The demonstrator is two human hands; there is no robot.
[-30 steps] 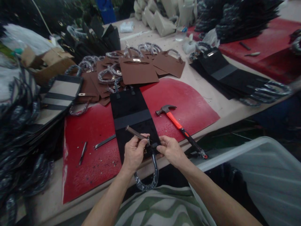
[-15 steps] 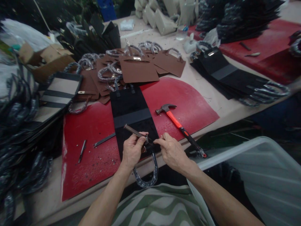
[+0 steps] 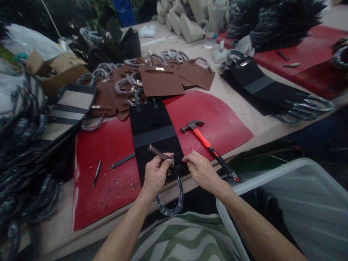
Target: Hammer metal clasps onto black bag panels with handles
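Left hand (image 3: 156,174) pinching the dark strip (image 3: 157,151), squarely over the near end of the black panel (image 3: 154,137)! Right hand (image 3: 201,171) just beside that panel's edge, fingers curled, whether gripping anything I can't tell.

Two hands here, left hand (image 3: 155,174) and right hand (image 3: 202,171). One hammer (image 3: 201,138), one rod (image 3: 158,152), one black panel (image 3: 152,121) with two handles (image 3: 170,212), one flat strip (image 3: 122,161), one pen-like tool (image 3: 97,174), one white bin (image 3: 312,195), one carton (image 3: 61,78). Brown panels (image 3: 163,84)? Lots, but they overlap, so honestly can't count those.
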